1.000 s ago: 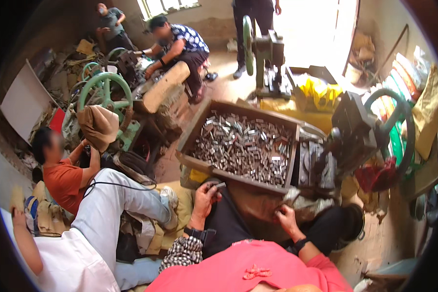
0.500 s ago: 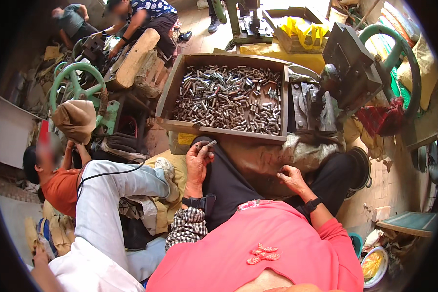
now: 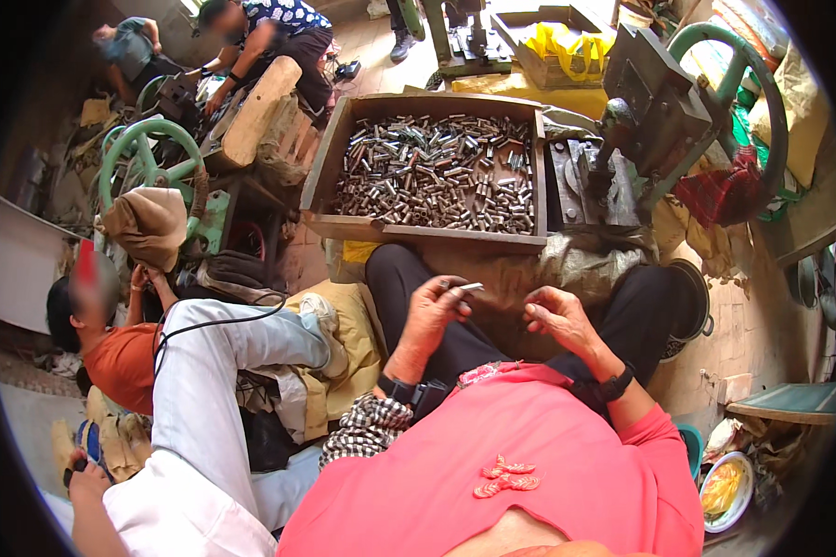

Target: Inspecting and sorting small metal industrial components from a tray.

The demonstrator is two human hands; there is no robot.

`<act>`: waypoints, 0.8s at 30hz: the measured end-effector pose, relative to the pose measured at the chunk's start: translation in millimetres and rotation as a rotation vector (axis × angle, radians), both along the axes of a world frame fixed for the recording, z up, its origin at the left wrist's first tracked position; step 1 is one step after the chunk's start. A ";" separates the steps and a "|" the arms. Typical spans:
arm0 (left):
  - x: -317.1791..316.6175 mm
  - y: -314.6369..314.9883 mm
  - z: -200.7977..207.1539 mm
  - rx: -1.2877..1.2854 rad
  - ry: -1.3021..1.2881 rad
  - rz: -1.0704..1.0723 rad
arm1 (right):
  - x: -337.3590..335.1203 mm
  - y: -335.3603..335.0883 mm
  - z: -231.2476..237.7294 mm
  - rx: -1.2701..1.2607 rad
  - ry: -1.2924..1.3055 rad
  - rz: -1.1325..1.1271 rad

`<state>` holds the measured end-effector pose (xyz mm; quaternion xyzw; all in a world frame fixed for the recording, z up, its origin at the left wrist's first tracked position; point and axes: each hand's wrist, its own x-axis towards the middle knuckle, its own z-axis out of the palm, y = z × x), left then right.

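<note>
Between the fingertips of my left hand [image 3: 431,314] is a small metal tube [image 3: 473,286], its bright end pointing right. My right hand [image 3: 561,321] is raised just to the right of it, thumb and fingers pinched together; whether anything is in them is too small to tell. The two hands are apart, above my lap. Beyond them stands a shallow wooden tray [image 3: 418,230], holding many small metal tubes [image 3: 427,172] in a loose heap, with some brown bottom showing at its right side.
Right of the tray stands a hand press [image 3: 664,102] with a green wheel [image 3: 771,102] and a steel die block [image 3: 576,181]. A dark bucket [image 3: 687,306] is by my right knee. Close on my left sits a person in pale trousers [image 3: 200,390]; others work farther left.
My left hand has moved right and down toward my lap with the metal tube, which now points right. My right hand has risen slightly, bringing the hands closer together.
</note>
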<state>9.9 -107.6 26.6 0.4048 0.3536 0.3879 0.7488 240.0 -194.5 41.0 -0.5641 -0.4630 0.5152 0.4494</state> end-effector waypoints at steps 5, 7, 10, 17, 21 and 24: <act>26.3 -19.4 -3.3 -0.041 -0.026 -0.194 | -16.5 3.5 16.9 -0.125 0.133 0.060; 30.3 -19.6 -3.4 -0.024 0.004 -0.217 | -15.3 6.1 15.4 -0.092 0.086 0.066; 34.1 -20.7 -2.9 -0.021 0.009 -0.220 | -12.8 4.3 9.2 -0.083 0.154 0.081; 39.1 -21.3 1.1 -0.003 0.054 -0.257 | -10.0 4.6 2.6 -0.099 0.236 0.012; 40.4 -18.9 2.8 0.080 0.105 -0.292 | -8.4 10.3 1.4 -0.124 0.207 0.005; 43.3 -14.1 2.7 0.131 0.223 -0.318 | -6.3 15.9 -0.9 -0.119 0.167 0.004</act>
